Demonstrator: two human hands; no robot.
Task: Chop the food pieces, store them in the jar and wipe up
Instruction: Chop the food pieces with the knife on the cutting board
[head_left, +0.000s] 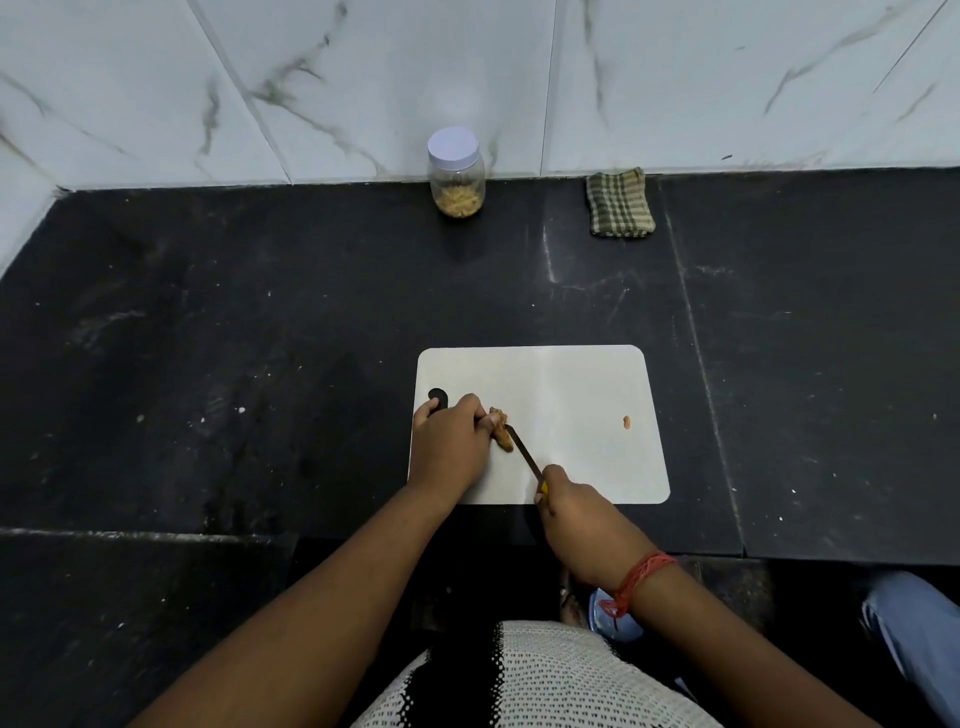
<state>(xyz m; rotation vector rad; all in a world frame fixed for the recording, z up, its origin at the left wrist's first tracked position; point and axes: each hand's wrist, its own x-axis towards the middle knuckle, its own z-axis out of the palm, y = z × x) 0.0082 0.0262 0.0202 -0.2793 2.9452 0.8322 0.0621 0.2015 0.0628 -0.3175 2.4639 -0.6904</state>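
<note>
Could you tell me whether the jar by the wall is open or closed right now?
Closed: the jar stands upright with its white lid seated on top, some chopped pieces inside.

Matt white plastic board (571, 395), glossy black stone counter (260, 322), woven cloth (620, 203).

You are looking down at a dark stone counter (208, 322), black and scuffed with pale specks and smears. A thin seam (698, 353) runs across its right part from back to front. Behind it rises a wall (363, 67) of large white marble-look tiles with grey veins, meeting a side wall at the left corner. Soft light gives a dull sheen on the stone.
</note>
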